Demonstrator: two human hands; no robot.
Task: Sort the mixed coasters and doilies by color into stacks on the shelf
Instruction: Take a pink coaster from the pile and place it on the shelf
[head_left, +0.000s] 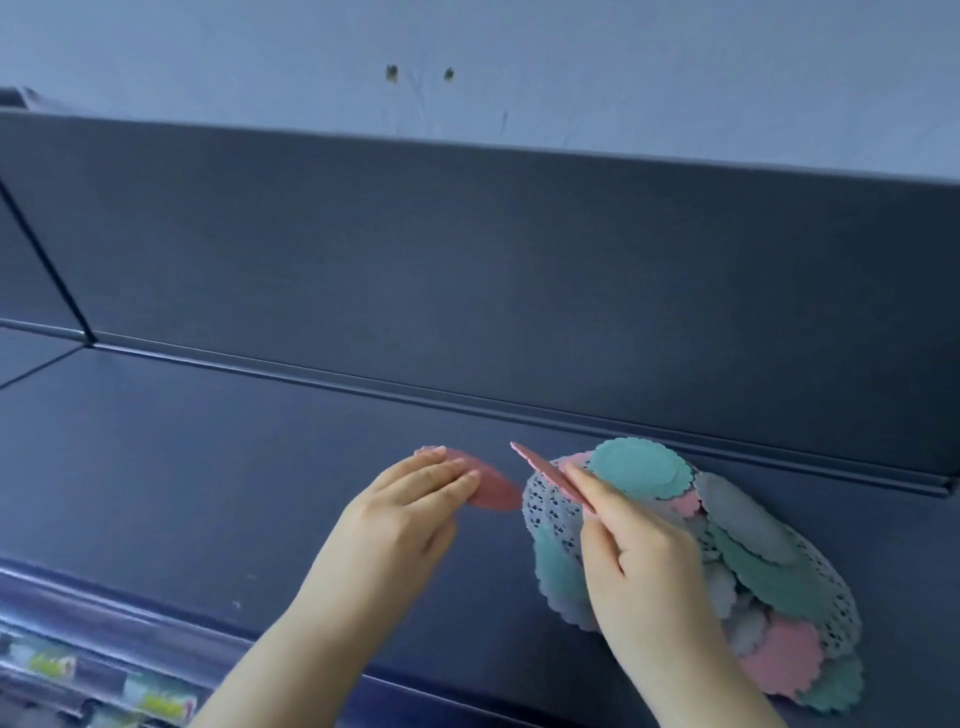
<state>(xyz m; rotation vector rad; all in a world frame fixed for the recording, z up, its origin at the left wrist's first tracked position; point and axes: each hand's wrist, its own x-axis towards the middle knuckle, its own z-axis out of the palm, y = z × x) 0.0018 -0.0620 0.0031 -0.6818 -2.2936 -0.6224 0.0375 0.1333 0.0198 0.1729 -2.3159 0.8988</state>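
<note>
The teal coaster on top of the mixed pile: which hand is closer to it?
Right. The right hand, pinching a tilted pink coaster, is just left of the teal coaster; the left hand rests farther left, on a second pink coaster.

Dim bluish light, soft shadows, motion blur lower left, wide-angle bending at edges

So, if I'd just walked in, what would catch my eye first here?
The pastel pile of teal, pink and grey scalloped coasters and lacy doilies stands out at the right of the dark blue shelf. At the pile's left edge the right hand holds a tilted pink coaster. Just left of that, the left hand lays its straight fingers on a second pink coaster.
</note>
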